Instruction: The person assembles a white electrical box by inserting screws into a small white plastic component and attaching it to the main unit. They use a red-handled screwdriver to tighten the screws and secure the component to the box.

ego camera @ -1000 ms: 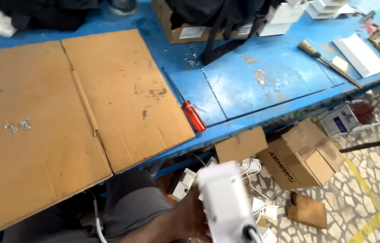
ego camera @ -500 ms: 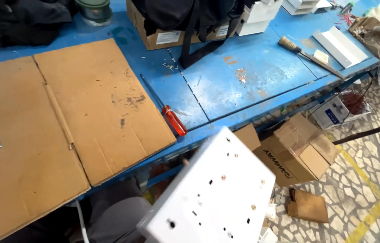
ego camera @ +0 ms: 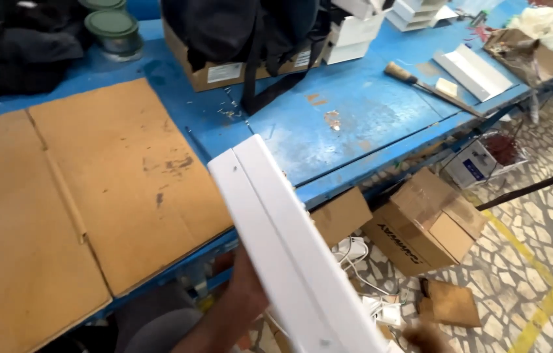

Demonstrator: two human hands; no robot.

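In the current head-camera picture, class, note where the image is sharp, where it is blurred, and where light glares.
Head view: the blue painted workbench and flat brown cardboard sheet are fairly sharp; the long white plastic casing is softer with nearly washed-out faces; the right hand at the bottom edge is motion-smeared; the left hand lies in the casing's shade.

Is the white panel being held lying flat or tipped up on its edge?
Tipped on edge: the white panel shows its narrow side, slanting above the cardboard sheet, gripped by the left hand.
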